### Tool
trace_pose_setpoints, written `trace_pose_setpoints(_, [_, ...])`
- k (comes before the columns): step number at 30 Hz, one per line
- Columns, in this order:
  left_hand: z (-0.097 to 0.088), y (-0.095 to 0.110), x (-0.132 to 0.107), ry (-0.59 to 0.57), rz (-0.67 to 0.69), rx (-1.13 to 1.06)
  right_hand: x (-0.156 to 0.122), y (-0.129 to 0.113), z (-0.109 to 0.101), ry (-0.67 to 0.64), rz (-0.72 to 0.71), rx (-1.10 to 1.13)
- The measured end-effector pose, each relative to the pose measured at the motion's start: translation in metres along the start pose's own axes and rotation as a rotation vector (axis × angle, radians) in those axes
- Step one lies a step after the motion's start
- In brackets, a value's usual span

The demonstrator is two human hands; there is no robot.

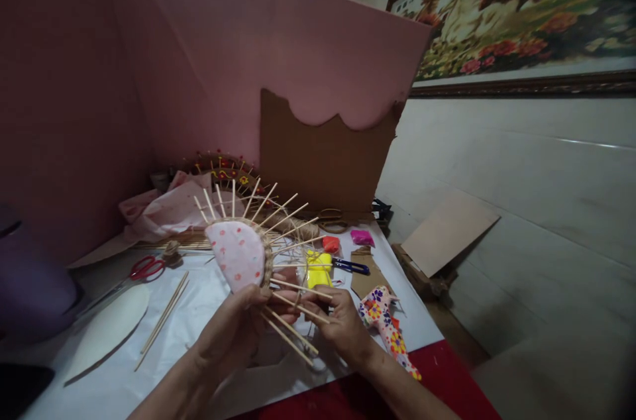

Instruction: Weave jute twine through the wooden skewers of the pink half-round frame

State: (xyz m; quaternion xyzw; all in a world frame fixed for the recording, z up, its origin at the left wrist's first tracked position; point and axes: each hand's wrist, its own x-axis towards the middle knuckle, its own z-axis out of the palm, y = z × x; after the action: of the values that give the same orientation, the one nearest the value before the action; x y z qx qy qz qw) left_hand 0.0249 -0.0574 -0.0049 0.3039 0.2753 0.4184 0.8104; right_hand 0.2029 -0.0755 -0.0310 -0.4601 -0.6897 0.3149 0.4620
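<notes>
Over the white table (199, 291), clasping the spotted half-disc (237, 258) by its lower edge, thumb uppermost, with the left hand (233, 322); bending the right hand's (342, 327) fingers close about the sticks (298, 335), exact hold unclear. Past the sticks, yellow packet (317, 267) and blue cutter (354, 266); rightward, flowered cloth shape (385, 320). With the half-disc just above the left thumb.

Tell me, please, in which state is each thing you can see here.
Half-round piece: held up, cloth-faced, twine along its curved rim.
Its sticks: fanned outward.
Left hand: gripping the piece.
Right hand: fingers bent at the sticks; grip unclear.
Loose sticks: lying together.
Red scissors: lying down; blades unclear.
Pale flat piece: lying, undecorated.
Pink cloth: crumpled.
Brown cardboard: upright, top edge wavy.
</notes>
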Motion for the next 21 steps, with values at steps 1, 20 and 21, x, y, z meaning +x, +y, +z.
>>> trace_pose_setpoints(1, [0.001, 0.001, -0.001, -0.012, 0.037, 0.029, 0.001, 0.002, -0.001, 0.026, 0.007, -0.015])
trace_pose_setpoints(20, [0.003, 0.021, 0.001, 0.202, 0.522, 0.076, -0.003, 0.007, -0.002, -0.076, -0.112, -0.577])
trace_pose_setpoints(21, [0.003, 0.018, 0.001, 0.209, 0.535, 0.102, -0.003, 0.008, -0.002, -0.073, -0.111, -0.583])
